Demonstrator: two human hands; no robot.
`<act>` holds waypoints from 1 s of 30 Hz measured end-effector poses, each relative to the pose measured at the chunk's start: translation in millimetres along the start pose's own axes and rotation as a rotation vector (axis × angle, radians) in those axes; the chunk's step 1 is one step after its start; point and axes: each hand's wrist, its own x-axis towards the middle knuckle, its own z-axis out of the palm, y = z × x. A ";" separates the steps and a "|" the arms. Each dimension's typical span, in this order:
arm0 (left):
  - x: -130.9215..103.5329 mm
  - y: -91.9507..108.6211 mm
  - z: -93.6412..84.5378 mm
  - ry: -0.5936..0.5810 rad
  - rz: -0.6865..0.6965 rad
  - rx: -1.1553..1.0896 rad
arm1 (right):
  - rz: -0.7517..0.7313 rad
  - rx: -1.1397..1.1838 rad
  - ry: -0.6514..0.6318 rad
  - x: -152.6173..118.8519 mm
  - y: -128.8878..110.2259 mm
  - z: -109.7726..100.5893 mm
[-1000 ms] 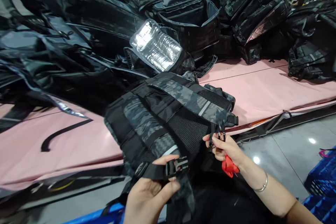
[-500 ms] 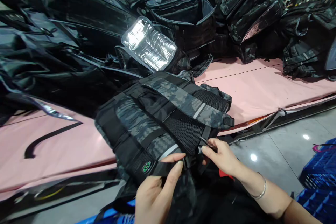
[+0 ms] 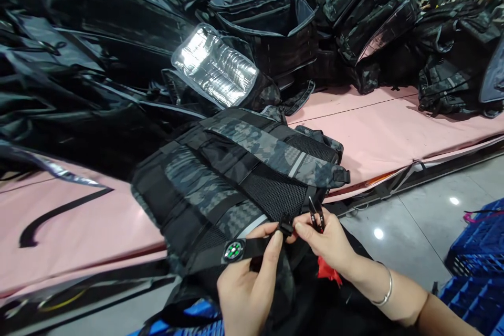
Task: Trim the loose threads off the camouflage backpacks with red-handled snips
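Observation:
A dark camouflage backpack [image 3: 232,168] lies with its padded shoulder straps and mesh back panel facing up. Between thumb and index finger, my left hand [image 3: 250,278] pinches a black webbing strap [image 3: 254,248] beside a small black buckle [image 3: 285,227]. A round compass [image 3: 233,250] with green markings sits on that strap. My right hand [image 3: 325,239] is closed at the buckle's right side, its fingertips pinched near it. Held in the same hand is a slim black two-pronged tool [image 3: 314,213], tweezers-like, points up. What the right fingertips grip is partly hidden.
Dark bags [image 3: 268,37] pile up behind the backpack, one with a silver-lined flap [image 3: 216,65]. A pink-covered table [image 3: 370,131] runs underneath, with a loose black strap [image 3: 59,215] at left. Blue crates [image 3: 472,299] stand on the floor at right. Red material [image 3: 328,271] hangs below my right hand.
My hands have come closer together at the buckle. The strap with the compass is lifted and turned up towards me. The tool in my right hand now points upward.

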 end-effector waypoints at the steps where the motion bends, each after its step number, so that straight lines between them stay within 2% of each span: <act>1: -0.5 -2.3 -1.2 -0.019 0.016 0.015 | -0.001 0.030 0.021 2.4 -0.1 -0.1; 4: -1.5 -7.3 -3.5 -0.052 0.082 0.079 | 0.024 0.079 0.051 7.1 -3.4 -3.0; 10: 0.5 -15.9 -0.6 -0.112 0.262 0.134 | 0.271 0.253 -0.119 12.4 -13.6 -8.1; 13: 2.0 -18.8 0.3 -0.086 0.337 0.227 | 0.351 0.402 -0.075 15.5 -12.1 -4.5; 17: 3.8 -15.3 -0.3 -0.139 0.395 0.295 | 0.426 0.581 -0.021 18.5 -5.9 0.7; 21: 5.8 -13.0 -2.2 -0.143 0.348 0.253 | 0.467 0.599 -0.007 19.8 -1.4 2.7; 26: 8.2 -19.1 -7.4 -0.200 0.314 0.243 | 0.547 0.562 0.015 20.3 -0.6 5.6; 30: 4.2 -25.9 -5.9 -0.190 0.240 0.174 | 0.483 0.578 -0.004 22.0 -5.8 7.0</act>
